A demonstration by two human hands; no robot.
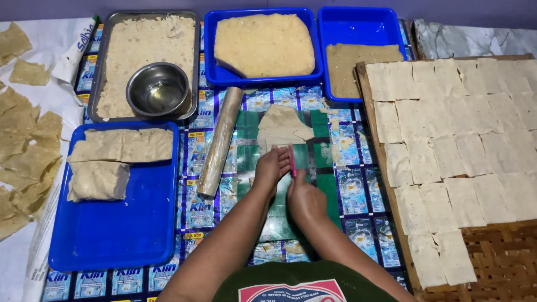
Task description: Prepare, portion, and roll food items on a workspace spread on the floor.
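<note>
Hands (288, 184) at dough sheet (282, 126) edge, roller (219, 142) beside

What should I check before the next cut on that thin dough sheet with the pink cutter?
1. Left hand pressing on dough sheet: ok.
2. Right hand gripping pink cutter: ok.
3. Cutter edge touching the sheet: cannot tell, hands hide it.
4. Rolling pin lying apart from the sheet: ok.
5. Free space on woven tray beside the laid squares: ok.
6. Steel bowl upright in metal tray: ok.
</note>
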